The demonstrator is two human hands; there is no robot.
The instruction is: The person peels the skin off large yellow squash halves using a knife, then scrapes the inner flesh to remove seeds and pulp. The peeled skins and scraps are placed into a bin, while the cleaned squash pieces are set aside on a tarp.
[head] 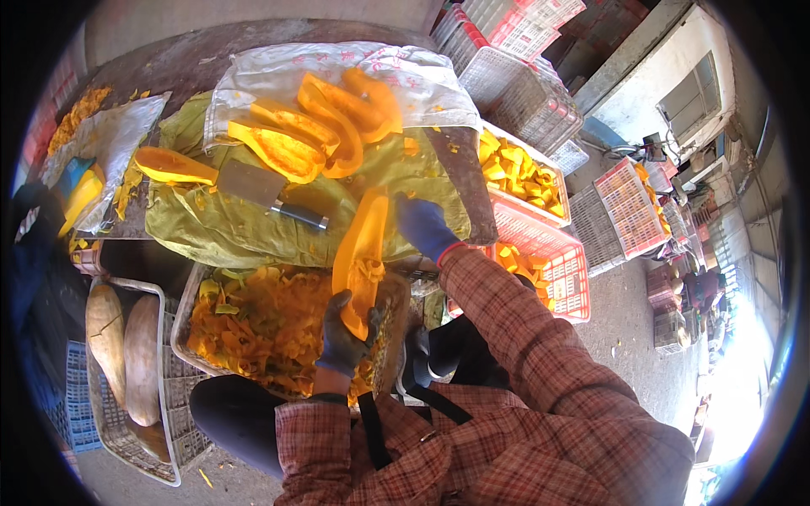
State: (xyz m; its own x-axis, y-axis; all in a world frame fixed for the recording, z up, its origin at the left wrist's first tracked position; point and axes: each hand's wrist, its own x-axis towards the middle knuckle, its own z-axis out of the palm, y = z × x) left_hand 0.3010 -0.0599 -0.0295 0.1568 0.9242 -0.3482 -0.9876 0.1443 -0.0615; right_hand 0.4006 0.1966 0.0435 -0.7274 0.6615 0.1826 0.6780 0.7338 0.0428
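My gloved left hand (348, 335) grips the lower end of a long peeled pumpkin piece (359, 246), whose seed cavity with stringy pulp faces up. The piece tilts upward over the near edge of the table. My right hand (424, 224), in a blue glove, is beside its upper part; its fingers are blurred, and whether they hold anything cannot be told. A cleaver (253, 183) with a black handle lies on the yellow-green sack (253, 237), its blade by a cut pumpkin piece (174, 166). Several hollowed pumpkin pieces (278, 148) lie farther back, partly on a white woven sack (253, 76).
Below the table edge stands a crate of orange peelings and pulp (253, 322). Whole pumpkins (142, 360) fill a crate at left. Crates with cut pumpkin chunks (519, 180) stand at right, near stacked crates (506, 82). A co-worker's sleeve (38, 272) is at far left.
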